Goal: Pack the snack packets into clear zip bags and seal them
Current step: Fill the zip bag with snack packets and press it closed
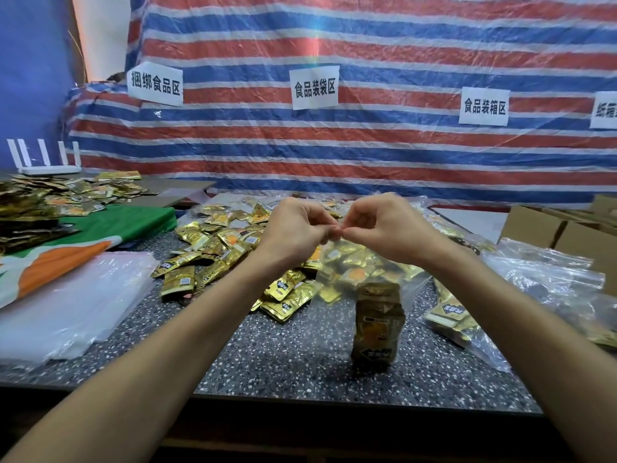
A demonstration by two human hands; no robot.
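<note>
Zip bag [355, 262] of clear film hangs upright over the middle of the bench [283, 355], nearer its front edge. Its long axis is vertical, with the mouth up and the bottom apparently resting on the surface. A stack of gold snack packets [379, 325] stands on end in the bottom of it. The left grip [297, 225] and right grip [384, 225] meet at the mouth, each pinching the zip strip between thumb and forefinger, with the fingertips touching. The film looks thin, limp and slick, so it likely has no stiffness of its own. The weight seems modest and sits low, in the packets. The strip is probably the only firm place to hold, and pressing outward along it from the centre should seal it. Whether the zip is closed cannot be told.
</note>
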